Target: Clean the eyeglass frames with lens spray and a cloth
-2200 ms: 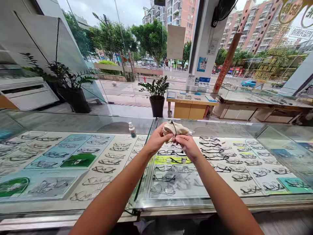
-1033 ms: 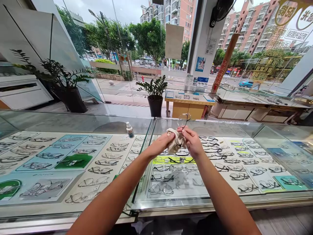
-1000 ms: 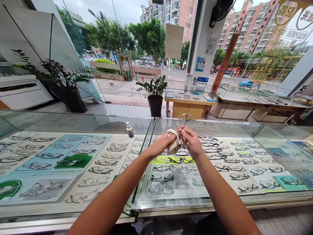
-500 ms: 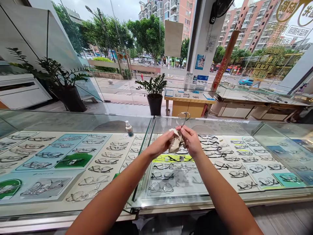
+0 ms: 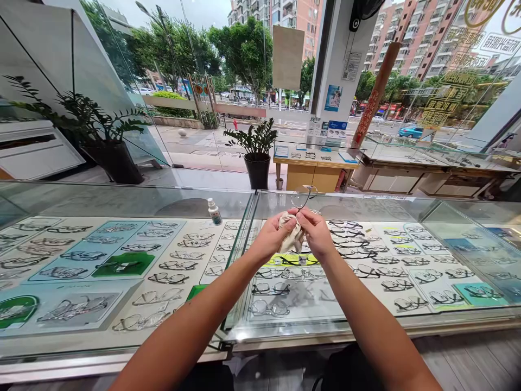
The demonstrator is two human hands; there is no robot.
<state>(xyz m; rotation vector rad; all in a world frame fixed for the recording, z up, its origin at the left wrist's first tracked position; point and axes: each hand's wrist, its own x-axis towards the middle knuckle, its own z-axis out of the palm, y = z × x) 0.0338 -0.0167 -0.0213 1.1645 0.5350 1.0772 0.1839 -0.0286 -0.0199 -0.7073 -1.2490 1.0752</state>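
Note:
My left hand [image 5: 273, 234] is closed on a pale cleaning cloth [image 5: 291, 239], bunched between my two hands above the glass counter. My right hand [image 5: 316, 231] pinches a thin-framed pair of eyeglasses [image 5: 302, 207], whose round lens sticks up beyond my fingertips. Cloth and fingers hide the lower part of the glasses. Both hands meet at the cloth, thumbs close together. To the left, a small white bottle [image 5: 214, 212] with a dark label stands on the counter glass.
Under the glass counter top [image 5: 195, 198] lie rows of eyeglasses [image 5: 272, 308], some on green or blue trays [image 5: 124, 265]. Behind the counter stand a potted plant [image 5: 257, 168] and a wooden display table [image 5: 315, 157]. Large windows face the street.
My left fingers have shifted and gathered the cloth more tightly around the glasses. The glasses' lens has tilted slightly. The view has moved a little.

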